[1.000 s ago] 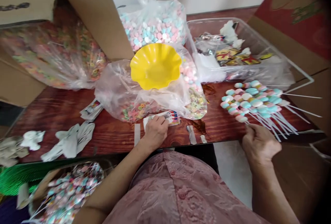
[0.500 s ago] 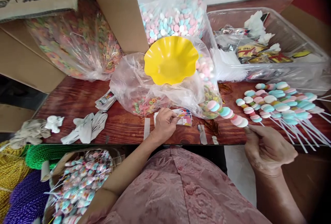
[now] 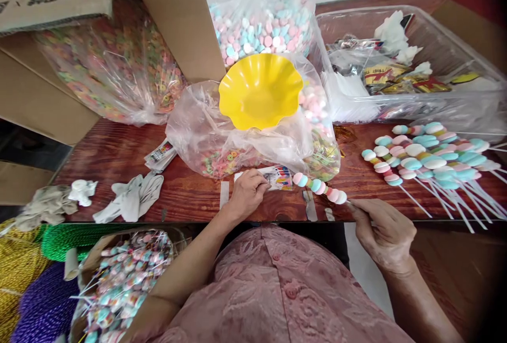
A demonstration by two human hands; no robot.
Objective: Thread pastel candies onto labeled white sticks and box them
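Observation:
Between the thumb and fingers of my right hand (image 3: 382,232) is the stick end of a marshmallow skewer (image 3: 320,188), strung with pink, white, blue and gummy-coloured pieces. It points left, toward a small stack of printed wrappers (image 3: 280,178) on the table. My left hand (image 3: 249,195) rests at the left part of that stack, its fingers pinched on the edge of a wrapper. To the right, a pile of marshmallow skewers (image 3: 433,158) lies with white sticks toward the table's front edge.
A yellow wavy bowl (image 3: 260,92) sits on plastic bags of candy (image 3: 206,131). Behind right stands a clear plastic bin (image 3: 415,97). A cardboard box (image 3: 178,20) is at back left; gloves (image 3: 132,195) lie on the table. Below left, a container holds wrapped skewers (image 3: 122,279).
My right hand has moved left with the marshmallow skewer, bringing its tip close to the wrappers. My left hand has shifted slightly left at the stack.

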